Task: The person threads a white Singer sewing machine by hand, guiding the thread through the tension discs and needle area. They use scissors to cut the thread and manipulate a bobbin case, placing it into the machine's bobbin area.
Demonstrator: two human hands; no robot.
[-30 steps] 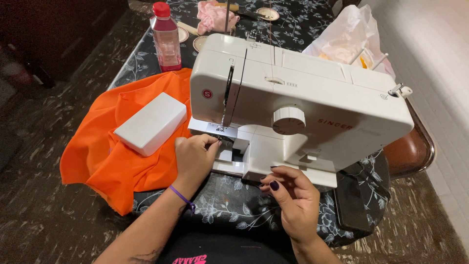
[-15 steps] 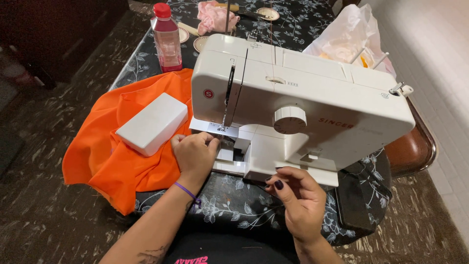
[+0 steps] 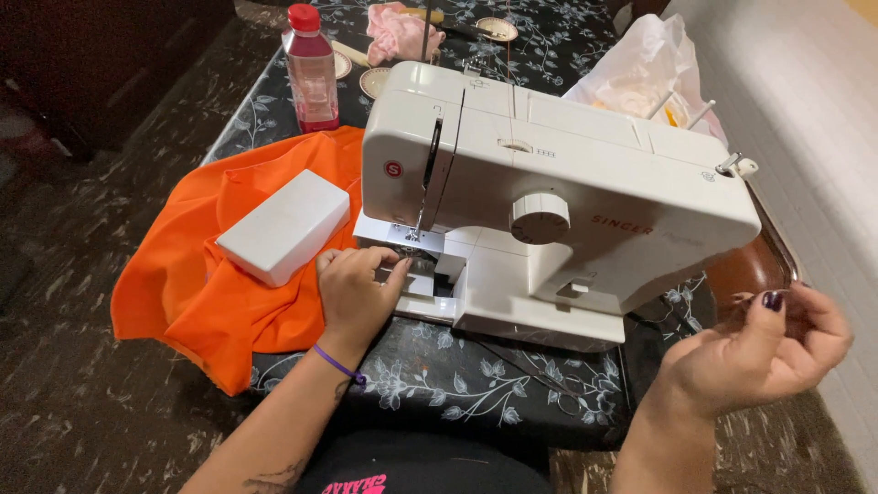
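Desk [image 3: 457, 402] under a dark floral cloth runs from the top centre to the lower middle of the frame; its near edge sits just above the person's lap, its left edge drops to dark marbled floor. A pale wall closes in the right side.

White sewing machine [image 3: 549, 201] takes up the frame centre, its base close to the desk's near edge, with only a narrow strip of cloth free in front. Orange fabric [image 3: 201, 284] lies left of it and spills over the desk's left edge. A white rectangular box [image 3: 283, 224] sits on the fabric, just beside the machine's needle end.

Left hand [image 3: 352, 293] is at the needle plate, fingers curled and fingertips touching the machine bed under the presser foot; cannot tell if it pinches anything. Right hand [image 3: 764, 352] is raised at the right of the frame, clear of the machine and past the desk's right edge, thumb and fingers pinched together; what they pinch is too thin to make out.

Upper left: red-capped bottle [image 3: 311, 69]. Upper right: clear plastic bag [image 3: 645, 64], tight between machine and wall.
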